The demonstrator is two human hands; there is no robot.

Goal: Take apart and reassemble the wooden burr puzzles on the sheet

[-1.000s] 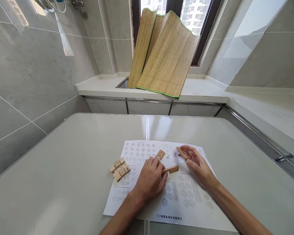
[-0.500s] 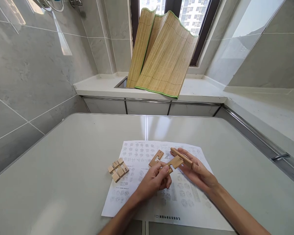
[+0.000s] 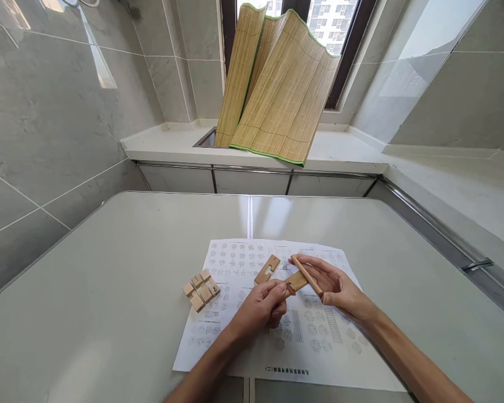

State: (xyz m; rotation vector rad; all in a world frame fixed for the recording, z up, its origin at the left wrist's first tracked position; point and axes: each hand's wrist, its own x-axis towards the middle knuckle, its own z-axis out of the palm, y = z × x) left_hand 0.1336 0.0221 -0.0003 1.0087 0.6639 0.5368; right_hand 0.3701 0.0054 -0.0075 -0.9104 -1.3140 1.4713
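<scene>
My left hand [image 3: 265, 304] is closed on a flat wooden puzzle piece [image 3: 296, 281] with a notch cut in its edge. My right hand [image 3: 340, 284] grips a second wooden puzzle piece [image 3: 306, 274], seen nearly edge-on, between thumb and fingers. The two held pieces cross and appear to touch above the printed sheet [image 3: 235, 361]; whether they interlock I cannot tell. Just beyond my left hand, a notched wooden piece [image 3: 267, 269] lies on the paper. Off to the left, several grooved wooden pieces [image 3: 201, 290], one marked with a 3, lie together over the sheet's edge.
The white table [image 3: 109, 291] has a seam down its middle. Behind it runs a white ledge [image 3: 163, 146], where a folded bamboo mat [image 3: 281, 95] leans against the window. Grey tiled walls [image 3: 67, 112] close in on both sides.
The piece in my right hand has turned to show its narrow edge and now crosses the left-hand piece more closely. My view has shifted slightly.
</scene>
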